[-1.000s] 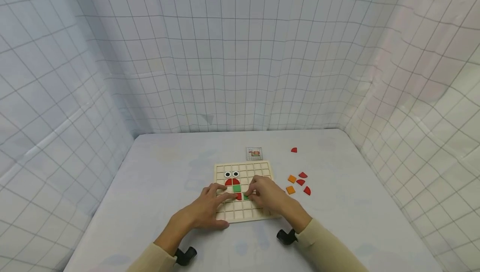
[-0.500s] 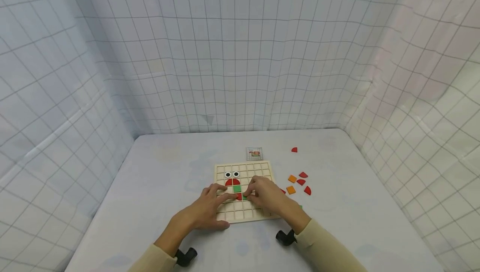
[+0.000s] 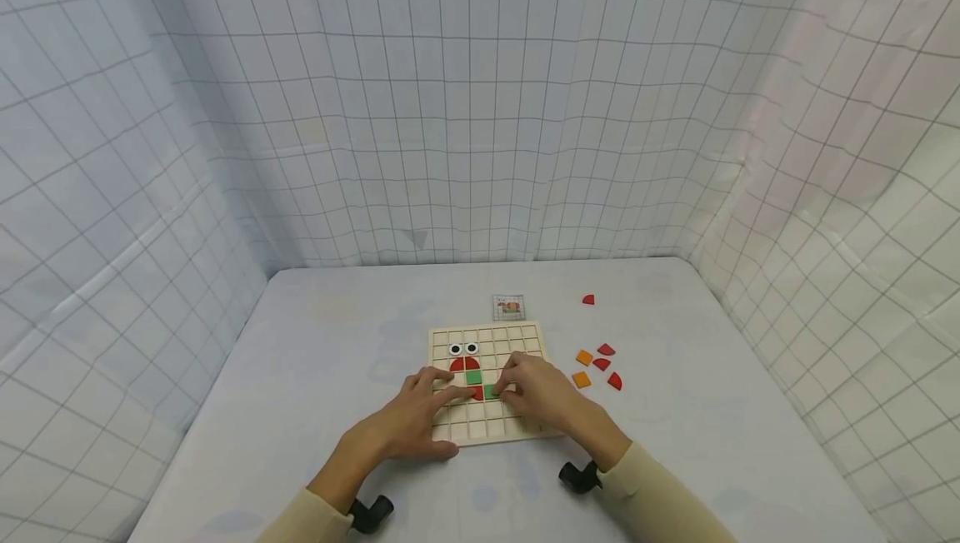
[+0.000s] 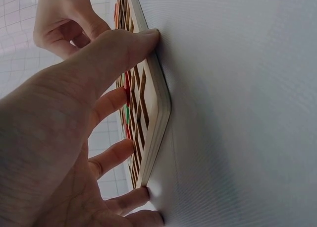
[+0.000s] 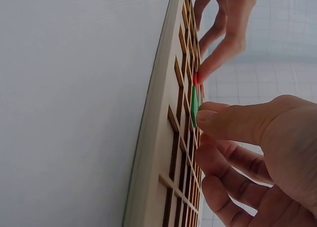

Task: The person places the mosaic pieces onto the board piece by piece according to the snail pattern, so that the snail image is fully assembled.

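A pale wooden grid board (image 3: 459, 433) lies on the table beneath both hands. My left hand (image 3: 411, 418) is spread over its left part, index fingertip on a red quarter-circle tile (image 3: 477, 394). Its thumb rests at the board's near edge in the left wrist view. My right hand (image 3: 546, 393) pinches a green square tile (image 5: 194, 105) between thumb and index finger, right beside that red tile and close against the grid. Above them on the board sit another green square tile (image 3: 473, 376), two red quarter-circle tiles (image 3: 472, 363) and two eye tiles (image 3: 455, 349).
A small picture card (image 3: 508, 307) lies behind the board. To the right are two orange square tiles (image 3: 581, 380) and several loose red quarter-circle tiles (image 3: 615, 381); one red quarter-circle (image 3: 588, 299) lies farther back. Grid-patterned white curtains (image 3: 480, 151) enclose the table (image 3: 337, 318).
My right hand has shifted slightly right, and more of the green square tile shows beside the red one. The left hand has stayed in place.
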{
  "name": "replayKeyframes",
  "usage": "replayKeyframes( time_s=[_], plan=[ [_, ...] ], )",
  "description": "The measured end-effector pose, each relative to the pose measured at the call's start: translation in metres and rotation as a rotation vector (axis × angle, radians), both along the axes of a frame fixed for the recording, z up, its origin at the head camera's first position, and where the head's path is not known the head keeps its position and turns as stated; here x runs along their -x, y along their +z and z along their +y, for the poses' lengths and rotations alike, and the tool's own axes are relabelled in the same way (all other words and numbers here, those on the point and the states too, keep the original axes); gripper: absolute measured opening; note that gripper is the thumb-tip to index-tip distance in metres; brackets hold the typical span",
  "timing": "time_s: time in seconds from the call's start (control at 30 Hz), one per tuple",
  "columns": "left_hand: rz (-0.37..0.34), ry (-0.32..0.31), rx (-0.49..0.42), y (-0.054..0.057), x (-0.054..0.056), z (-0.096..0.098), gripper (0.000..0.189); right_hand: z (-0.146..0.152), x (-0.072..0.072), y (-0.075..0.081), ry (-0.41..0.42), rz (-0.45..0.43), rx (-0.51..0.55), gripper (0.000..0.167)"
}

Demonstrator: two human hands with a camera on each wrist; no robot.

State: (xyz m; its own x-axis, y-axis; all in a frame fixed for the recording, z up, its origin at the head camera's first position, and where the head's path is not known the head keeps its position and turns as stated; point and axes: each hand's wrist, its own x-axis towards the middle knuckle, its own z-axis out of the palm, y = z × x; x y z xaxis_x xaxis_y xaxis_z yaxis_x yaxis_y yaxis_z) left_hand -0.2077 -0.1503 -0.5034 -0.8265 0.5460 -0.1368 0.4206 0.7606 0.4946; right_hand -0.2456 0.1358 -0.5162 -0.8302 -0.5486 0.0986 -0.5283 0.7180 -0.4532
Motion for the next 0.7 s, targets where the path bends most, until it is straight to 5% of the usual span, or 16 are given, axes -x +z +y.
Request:
replayKeyframes(
  time_s=[0.7],
  plan=[
    [0.022,-0.03,-0.016,-0.003,0.001,-0.001,0.085,0.086,-0.015,-0.001,-0.08,0.033,0.088,0.015]
  ],
)
